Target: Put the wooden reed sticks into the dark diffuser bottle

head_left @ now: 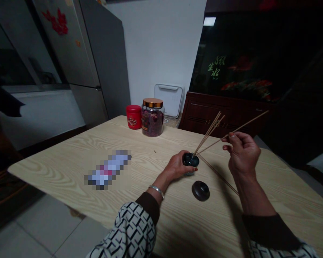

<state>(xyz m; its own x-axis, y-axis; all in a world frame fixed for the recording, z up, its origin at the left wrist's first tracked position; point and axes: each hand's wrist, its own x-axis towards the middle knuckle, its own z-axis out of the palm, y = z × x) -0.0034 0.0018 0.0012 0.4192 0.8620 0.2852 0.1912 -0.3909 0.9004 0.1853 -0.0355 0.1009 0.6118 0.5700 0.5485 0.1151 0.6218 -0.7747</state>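
My left hand (176, 165) is wrapped round a small dark bottle (190, 159) that stands on the light wooden table (70, 161). Several thin reed sticks (208, 133) rise out of the bottle's mouth and fan up to the right. My right hand (242, 152) hovers to the right of the bottle and pinches one long reed stick (247, 123) between thumb and fingers; that stick's low end points into the bottle. One more stick (218, 173) lies flat on the table under my right hand. A dark round lid (200, 190) rests on the table in front of the bottle.
At the table's far edge stand a glass jar with a copper lid (152, 117) and a red tin (134, 116). A blurred flat package (108, 170) lies to the left. A grey fridge (97, 61) and a dark wooden cabinet (218, 113) stand behind.
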